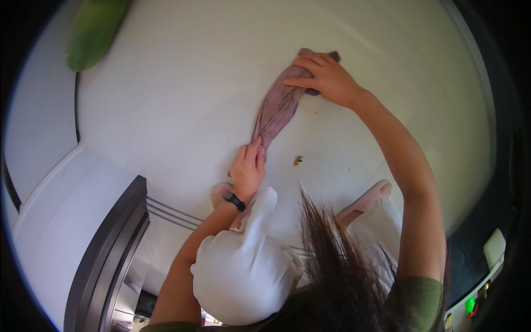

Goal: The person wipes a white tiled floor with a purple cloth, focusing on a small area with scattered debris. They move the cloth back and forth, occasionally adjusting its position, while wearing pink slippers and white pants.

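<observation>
A twisted mauve cloth (278, 99) stretches diagonally over the pale floor (186, 103). My left hand (247, 168), with a black band on its wrist, grips the near end, and a small tip of cloth pokes out beside it. At the far end my right hand (327, 81) holds the cloth from above, thumb and fingers spread across it; darker folds stick out around that hand. Just right of the cloth lies a small clump of brown debris (298, 160). A tiny orange crumb (315, 112) sits closer to my right hand.
Pink slippers (365, 203) are on my feet, and my white-clothed knee (249, 274) rises in front. A large green melon-like object (93, 35) is at upper left. A dark frame (110, 249) stands at lower left. Dark flooring (464, 257) borders the right side.
</observation>
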`<state>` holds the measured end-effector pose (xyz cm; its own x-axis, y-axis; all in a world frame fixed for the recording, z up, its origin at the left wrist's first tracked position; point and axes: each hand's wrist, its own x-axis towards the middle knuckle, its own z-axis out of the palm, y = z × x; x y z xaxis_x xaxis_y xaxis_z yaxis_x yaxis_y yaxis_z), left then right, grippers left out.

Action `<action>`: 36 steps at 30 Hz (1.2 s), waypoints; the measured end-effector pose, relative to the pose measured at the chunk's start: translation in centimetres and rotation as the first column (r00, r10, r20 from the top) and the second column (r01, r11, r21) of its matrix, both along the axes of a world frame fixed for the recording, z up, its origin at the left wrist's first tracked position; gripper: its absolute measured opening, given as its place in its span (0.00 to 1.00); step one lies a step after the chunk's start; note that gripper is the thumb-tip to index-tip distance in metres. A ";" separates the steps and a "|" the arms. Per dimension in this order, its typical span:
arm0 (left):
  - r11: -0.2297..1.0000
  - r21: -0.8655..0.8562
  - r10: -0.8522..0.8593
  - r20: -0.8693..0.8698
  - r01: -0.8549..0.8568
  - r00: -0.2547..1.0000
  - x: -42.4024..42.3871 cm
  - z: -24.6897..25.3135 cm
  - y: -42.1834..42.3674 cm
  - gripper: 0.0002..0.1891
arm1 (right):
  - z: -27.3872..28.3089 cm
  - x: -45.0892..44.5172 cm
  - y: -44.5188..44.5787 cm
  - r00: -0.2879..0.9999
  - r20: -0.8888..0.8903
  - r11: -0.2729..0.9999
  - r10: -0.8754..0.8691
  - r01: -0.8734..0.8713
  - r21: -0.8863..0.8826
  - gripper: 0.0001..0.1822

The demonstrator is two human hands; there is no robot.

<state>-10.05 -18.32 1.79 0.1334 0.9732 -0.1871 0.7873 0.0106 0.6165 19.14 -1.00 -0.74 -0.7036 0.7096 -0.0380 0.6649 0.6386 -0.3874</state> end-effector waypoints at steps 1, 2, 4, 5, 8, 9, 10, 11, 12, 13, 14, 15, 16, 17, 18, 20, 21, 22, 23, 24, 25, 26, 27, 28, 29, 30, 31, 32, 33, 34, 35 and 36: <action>0.999 -0.027 -0.019 0.005 0.019 1.000 0.5 0.0 0.3 0.17 | 0.0 1.7 -1.3 0.999 0.018 0.999 -0.046 0.046 -0.007 0.31; 0.997 -0.050 -0.065 0.008 0.065 0.998 0.9 0.0 0.7 0.18 | 0.1 3.1 -2.6 0.995 0.032 0.996 -0.092 0.092 -0.008 0.32; 0.986 -0.018 -0.163 0.010 0.164 0.986 2.6 0.0 1.5 0.18 | 0.5 5.7 -5.4 0.974 0.055 0.976 -0.217 0.219 -0.015 0.35; 0.977 0.002 -0.214 0.013 0.214 0.977 3.6 -0.1 2.0 0.19 | 0.6 7.0 -7.0 0.953 0.067 0.954 -0.296 0.298 -0.020 0.38; 0.921 0.068 -0.385 0.023 0.383 0.923 5.9 -0.8 3.1 0.20 | 0.7 10.3 -12.6 0.864 0.085 0.868 -0.496 0.496 0.029 0.43; 0.897 0.065 -0.440 0.021 0.438 0.898 6.5 -1.0 3.5 0.19 | 0.7 10.7 -14.6 0.829 0.091 0.834 -0.552 0.550 0.054 0.44; 0.869 0.064 -0.493 0.019 0.491 0.870 7.1 -1.2 3.9 0.19 | 0.7 10.4 -16.7 0.767 0.103 0.773 -0.633 0.632 0.044 0.45; 0.838 0.063 -0.544 0.020 0.542 0.839 7.5 -1.2 4.3 0.18 | 0.8 10.0 -19.0 0.698 0.119 0.706 -0.706 0.708 0.036 0.46; 0.803 0.066 -0.594 0.016 0.592 0.804 8.0 -1.1 4.6 0.19 | 0.9 9.5 -21.4 0.620 0.136 0.629 -0.773 0.777 0.035 0.47; 0.767 0.068 -0.640 0.003 0.639 0.768 8.3 -0.9 5.0 0.20 | 0.5 8.3 -23.8 0.533 0.133 0.542 -0.835 0.840 0.036 0.48; 0.728 0.068 -0.684 -0.002 0.683 0.729 8.7 -0.8 5.3 0.20 | 0.5 6.8 -26.2 0.439 0.137 0.448 -0.888 0.893 0.038 0.49; 0.693 0.106 -0.716 -0.017 0.713 0.698 8.9 -0.9 5.5 0.19 | 0.5 4.7 -28.4 0.328 0.165 0.339 -0.930 0.940 0.040 0.48; 0.655 0.148 -0.747 -0.027 0.741 0.665 9.4 -1.2 5.6 0.17 | 0.7 2.5 -30.5 0.209 0.196 0.223 -0.958 0.974 0.052 0.48; 0.615 0.181 -0.774 -0.046 0.767 0.632 9.5 -1.5 5.8 0.16 | 0.9 -0.1 -32.2 0.127 0.237 0.145 -0.963 0.987 0.062 0.46; 0.551 0.204 -0.819 -0.053 0.809 0.571 9.4 -1.7 6.3 0.13 | 0.9 -2.8 -33.4 0.048 0.271 0.070 -0.961 0.995 0.070 0.45; 0.425 0.235 -0.885 -0.097 0.874 0.456 9.2 -2.2 8.1 0.09 | 0.2 -8.4 -34.4 -0.061 0.346 -0.050 -0.936 0.998 0.040 0.43; 0.332 0.299 -0.921 -0.103 0.895 0.376 11.1 -2.5 9.0 0.07 | 0.8 -9.5 -34.6 -0.122 0.364 -0.098 -0.923 0.992 0.084 0.43; 0.241 0.335 -0.944 -0.137 0.911 0.300 12.1 -2.9 10.2 0.06 | 0.8 -11.3 -34.1 -0.165 0.374 -0.138 -0.913 0.986 0.097 0.42; 0.149 0.356 -0.957 -0.183 0.923 0.226 12.7 -3.1 11.5 0.05 | 0.6 -12.6 -33.5 -0.196 0.379 -0.173 -0.904 0.980 0.095 0.42; 0.097 0.350 -0.959 -0.219 0.932 0.182 13.2 -3.1 12.6 0.05 | 0.7 -13.4 -32.6 -0.204 0.386 -0.172 -0.900 0.978 0.117 0.42; 0.042 0.346 -0.959 -0.249 0.937 0.135 13.9 -3.0 13.7 0.06 | 0.7 -14.0 -32.0 -0.177 0.377 -0.152 -0.909 0.984 0.096 0.43; -0.013 0.344 -0.957 -0.278 0.939 0.089 14.0 -3.0 15.2 0.07 | 0.7 -14.4 -31.3 -0.152 0.366 -0.132 -0.918 0.988 0.079 0.43; 0.009 0.375 -0.953 -0.278 0.927 0.122 13.1 -3.2 17.3 0.08 | 0.7 -14.9 -30.5 -0.126 0.355 -0.112 -0.926 0.992 0.062 0.43; 0.032 0.408 -0.950 -0.272 0.913 0.155 12.4 -3.9 19.4 0.09 | 0.8 -15.5 -28.9 -0.029 0.284 -0.023 -0.959 0.999 0.022 0.41; 0.052 0.445 -0.948 -0.259 0.894 0.184 11.6 -4.2 21.3 0.11 | 0.4 -16.3 -26.9 0.036 0.271 0.057 -0.962 0.996 0.070 0.41; 0.116 0.362 -0.941 -0.256 0.925 0.219 8.8 -3.6 23.7 0.14 | 0.2 -17.6 -24.3 0.118 0.242 0.124 -0.963 0.992 0.012 0.42; 0.177 0.302 -0.935 -0.245 0.937 0.255 6.1 -2.6 25.9 0.17 | 0.4 -18.0 -21.7 0.185 0.219 0.186 -0.958 0.982 -0.017 0.42; 0.261 0.295 -0.894 -0.286 0.919 0.345 3.3 -2.5 27.4 0.20 | 0.5 -18.2 -19.4 0.246 0.162 0.247 -0.956 0.969 -0.019 0.42; 0.343 0.292 -0.843 -0.324 0.893 0.430 0.6 -2.3 28.5 0.22 | 0.5 -18.2 -17.4 0.306 0.108 0.306 -0.946 0.952 -0.018 0.41; 0.435 0.301 -0.791 -0.323 0.848 0.520 -2.1 -2.1 29.0 0.22 | 0.6 -17.8 -15.7 0.375 0.087 0.376 -0.923 0.927 -0.011 0.40; 0.523 0.304 -0.726 -0.331 0.796 0.603 -5.1 -1.8 29.7 0.22 | 0.5 -17.7 -13.7 0.446 0.057 0.446 -0.893 0.895 -0.008 0.39; 0.593 0.269 -0.671 -0.356 0.759 0.651 -7.6 -1.3 29.4 0.21 | 0.3 -17.4 -12.1 0.511 0.031 0.511 -0.859 0.860 -0.001 0.38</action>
